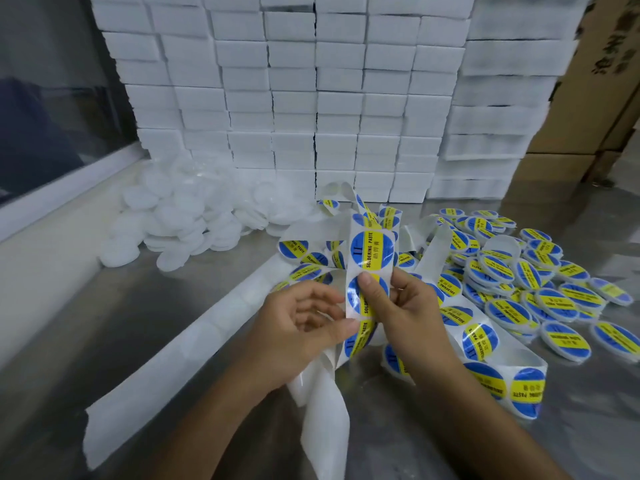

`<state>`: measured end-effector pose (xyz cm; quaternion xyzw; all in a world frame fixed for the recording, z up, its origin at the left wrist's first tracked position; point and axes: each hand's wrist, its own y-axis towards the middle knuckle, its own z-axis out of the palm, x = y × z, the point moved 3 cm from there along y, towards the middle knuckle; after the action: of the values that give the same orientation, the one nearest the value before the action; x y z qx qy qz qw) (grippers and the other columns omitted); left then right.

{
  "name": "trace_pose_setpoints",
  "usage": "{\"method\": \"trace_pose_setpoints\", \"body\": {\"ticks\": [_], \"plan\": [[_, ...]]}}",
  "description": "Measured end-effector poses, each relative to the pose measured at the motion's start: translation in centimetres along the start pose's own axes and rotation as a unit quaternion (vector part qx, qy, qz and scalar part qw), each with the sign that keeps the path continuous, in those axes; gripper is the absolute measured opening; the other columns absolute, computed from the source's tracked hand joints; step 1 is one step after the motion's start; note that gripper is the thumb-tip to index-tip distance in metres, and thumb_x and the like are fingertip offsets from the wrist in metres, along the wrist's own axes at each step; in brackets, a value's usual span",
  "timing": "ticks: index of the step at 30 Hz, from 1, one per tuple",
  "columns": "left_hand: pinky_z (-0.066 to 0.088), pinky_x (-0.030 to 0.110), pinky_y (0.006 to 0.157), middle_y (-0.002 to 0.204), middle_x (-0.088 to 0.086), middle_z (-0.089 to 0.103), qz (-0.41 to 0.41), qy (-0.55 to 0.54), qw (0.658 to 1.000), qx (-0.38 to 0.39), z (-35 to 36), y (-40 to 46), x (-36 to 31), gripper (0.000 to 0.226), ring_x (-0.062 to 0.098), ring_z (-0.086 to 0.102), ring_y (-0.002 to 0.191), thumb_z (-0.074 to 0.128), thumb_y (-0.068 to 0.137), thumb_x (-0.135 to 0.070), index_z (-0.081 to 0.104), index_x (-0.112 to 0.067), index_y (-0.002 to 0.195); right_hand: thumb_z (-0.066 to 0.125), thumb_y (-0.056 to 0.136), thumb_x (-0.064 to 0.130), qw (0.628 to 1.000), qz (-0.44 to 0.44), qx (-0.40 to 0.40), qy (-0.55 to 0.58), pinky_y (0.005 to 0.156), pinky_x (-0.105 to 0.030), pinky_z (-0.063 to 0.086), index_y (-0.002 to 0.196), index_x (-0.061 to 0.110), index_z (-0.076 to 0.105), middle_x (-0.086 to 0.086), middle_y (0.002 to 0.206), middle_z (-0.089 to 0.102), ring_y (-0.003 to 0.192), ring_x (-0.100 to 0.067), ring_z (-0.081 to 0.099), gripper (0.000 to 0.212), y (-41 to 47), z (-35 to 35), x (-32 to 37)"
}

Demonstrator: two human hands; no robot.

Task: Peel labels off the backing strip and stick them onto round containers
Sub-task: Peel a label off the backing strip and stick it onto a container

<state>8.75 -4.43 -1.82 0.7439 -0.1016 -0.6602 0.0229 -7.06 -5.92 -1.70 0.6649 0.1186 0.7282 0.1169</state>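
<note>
A white backing strip [356,271] carrying round blue-and-yellow "soldering paste" labels [372,249] stands upright at the centre. My right hand [398,306] pinches the strip with its thumb on a label [353,296]. My left hand [304,323] holds the strip's left edge just below. Peeled empty strip [322,420] hangs down toward me. Labelled round containers [540,292] lie piled on the right. Unlabelled white round containers [194,220] are heaped at the back left.
Stacked white boxes [311,98] form a wall behind the steel table [156,323]. Cardboard cartons [595,98] stand at the far right. A long empty strip [180,344] runs across the table to the left. More label strip [498,379] loops near my right forearm.
</note>
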Motion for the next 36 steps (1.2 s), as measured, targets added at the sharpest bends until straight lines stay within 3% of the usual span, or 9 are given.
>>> {"method": "trace_pose_setpoints", "body": {"ticks": [3, 6, 12, 15, 18, 21, 23, 27, 36], "plan": [[0.055, 0.032, 0.084, 0.087, -0.002, 0.076, 0.016, 0.051, 0.998, 0.025, 0.2, -0.1, 0.1, 0.033, 0.013, 0.071, 0.084, 0.088, 0.063, -0.023, 0.073, -0.02, 0.092, 0.063, 0.088, 0.025, 0.999, 0.023, -0.004, 0.022, 0.059, -0.025, 0.054, 0.102, 0.009, 0.073, -0.008, 0.081, 0.076, 0.069, -0.017, 0.071, 0.023, 0.0, -0.1, -0.2], [0.053, 0.026, 0.086, 0.092, -0.007, 0.074, 0.054, 0.133, 0.987, 0.065, 0.0, -0.2, 0.0, 0.035, 0.01, 0.068, 0.091, 0.087, 0.065, -0.032, 0.071, -0.023, 0.095, 0.064, 0.087, 0.029, 0.998, 0.048, -0.012, 0.031, 0.057, -0.024, 0.055, 0.104, 0.013, 0.072, -0.009, 0.084, 0.077, 0.071, -0.022, 0.075, 0.025, 0.0, -0.3, -0.5], [0.055, 0.025, 0.078, 0.079, -0.012, 0.072, 0.037, 0.182, 0.982, 0.045, 0.3, -0.2, 0.6, 0.005, 0.008, 0.068, 0.082, 0.078, 0.08, -0.024, 0.072, -0.024, 0.082, 0.062, 0.093, 0.022, 0.999, 0.039, -0.016, 0.03, 0.053, -0.02, 0.053, 0.103, 0.014, 0.072, -0.004, 0.074, 0.076, 0.063, -0.018, 0.073, 0.016, 0.1, -0.4, -0.4], [0.057, 0.031, 0.08, 0.078, -0.004, 0.073, 0.029, 0.14, 0.989, 0.025, 0.4, -0.1, 0.8, 0.005, 0.013, 0.069, 0.079, 0.074, 0.084, -0.017, 0.07, -0.02, 0.082, 0.067, 0.09, 0.021, 0.998, 0.025, -0.057, 0.029, 0.051, -0.015, 0.049, 0.105, 0.017, 0.063, 0.002, 0.063, 0.07, 0.054, -0.008, 0.066, 0.015, 0.0, -0.4, -0.5], [0.056, 0.038, 0.075, 0.075, 0.003, 0.075, 0.009, 0.064, 0.997, -0.043, -0.1, 0.2, 1.0, 0.006, 0.024, 0.071, 0.075, 0.072, 0.086, -0.012, 0.069, -0.015, 0.081, 0.078, 0.081, 0.022, 0.988, -0.052, -0.119, -0.089, 0.062, -0.019, 0.052, 0.112, 0.024, 0.055, 0.001, 0.091, 0.066, 0.071, -0.012, 0.066, 0.039, 0.0, -0.9, -0.3], [0.056, 0.031, 0.07, 0.076, 0.004, 0.076, -0.028, -0.028, 0.995, -0.095, -0.5, 0.4, 1.1, 0.004, 0.019, 0.073, 0.073, 0.072, 0.085, -0.013, 0.07, -0.016, 0.083, 0.08, 0.08, 0.015, 0.923, -0.233, -0.1, -0.291, 0.061, -0.021, 0.045, 0.094, 0.018, 0.067, 0.002, 0.09, 0.059, 0.073, -0.005, 0.056, 0.019, -0.2, -1.0, 0.9], [0.056, 0.034, 0.076, 0.081, 0.005, 0.077, -0.05, -0.083, 0.989, -0.115, -0.7, 0.4, 1.1, 0.003, 0.019, 0.074, 0.076, 0.072, 0.084, -0.015, 0.072, -0.018, 0.083, 0.08, 0.082, 0.015, 0.905, -0.283, -0.025, -0.315, 0.06, -0.021, 0.043, 0.085, 0.015, 0.073, 0.002, 0.081, 0.062, 0.068, -0.004, 0.055, 0.007, -0.4, -0.5, 1.0], [0.057, 0.037, 0.078, 0.086, 0.006, 0.077, -0.059, -0.109, 0.984, -0.13, -1.0, 0.4, 1.1, 0.021, 0.019, 0.073, 0.079, 0.074, 0.074, -0.032, 0.074, -0.018, 0.09, 0.079, 0.083, 0.023, 0.895, -0.282, 0.068, -0.338, 0.06, -0.02, 0.046, 0.091, 0.016, 0.077, 0.004, 0.08, 0.066, 0.067, -0.007, 0.058, 0.011, -0.8, 0.6, 0.3], [0.055, 0.018, 0.075, 0.092, 0.003, 0.077, -0.002, -0.099, 0.994, -0.053, -0.8, 0.2, 1.0, 0.037, 0.017, 0.074, 0.088, 0.082, 0.061, -0.014, 0.075, -0.015, 0.097, 0.078, 0.082, 0.02, 0.884, -0.308, 0.02, -0.351, 0.059, -0.015, 0.048, 0.091, 0.012, 0.078, 0.003, 0.086, 0.069, 0.062, -0.004, 0.058, 0.012, -0.6, 0.0, 0.2]]}}
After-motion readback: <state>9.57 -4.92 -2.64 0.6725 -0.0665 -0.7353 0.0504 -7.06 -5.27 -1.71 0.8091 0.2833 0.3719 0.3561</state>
